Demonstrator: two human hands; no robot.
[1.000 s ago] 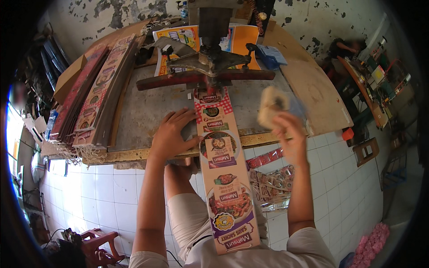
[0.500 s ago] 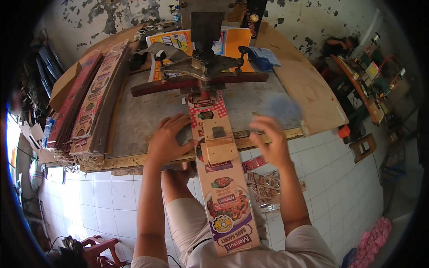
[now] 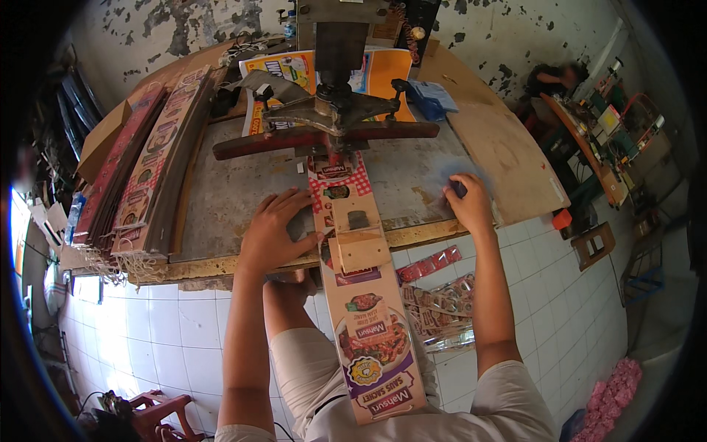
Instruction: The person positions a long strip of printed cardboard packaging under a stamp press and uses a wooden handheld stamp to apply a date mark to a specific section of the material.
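Observation:
A long printed cardboard strip [image 3: 375, 313] runs from my lap up onto the worktable and under a metal press [image 3: 337, 121]. A tan plate [image 3: 361, 249] with small holes lies across the strip at the table's front edge. My left hand [image 3: 276, 228] rests open on the table left of the strip, its thumb tip at the strip's edge. Over the table's right side, my right hand [image 3: 471, 206] is closed, thumb and fingers bent round a small dark thing I cannot make out. A hazy blue blur surrounds those fingertips.
Stacks of printed strips [image 3: 158, 155] with strings stand on the table's left. Printed sheets [image 3: 394, 70] and a blue packet [image 3: 433, 98] lie behind the press. Clear-wrapped packets [image 3: 442, 313] are below the front edge. Another person [image 3: 552, 77] sits at a bench at far right.
My right hand has moved right and slightly up, from open with fingers apart to closed round the small dark thing. My left hand, the strip and the press look unchanged.

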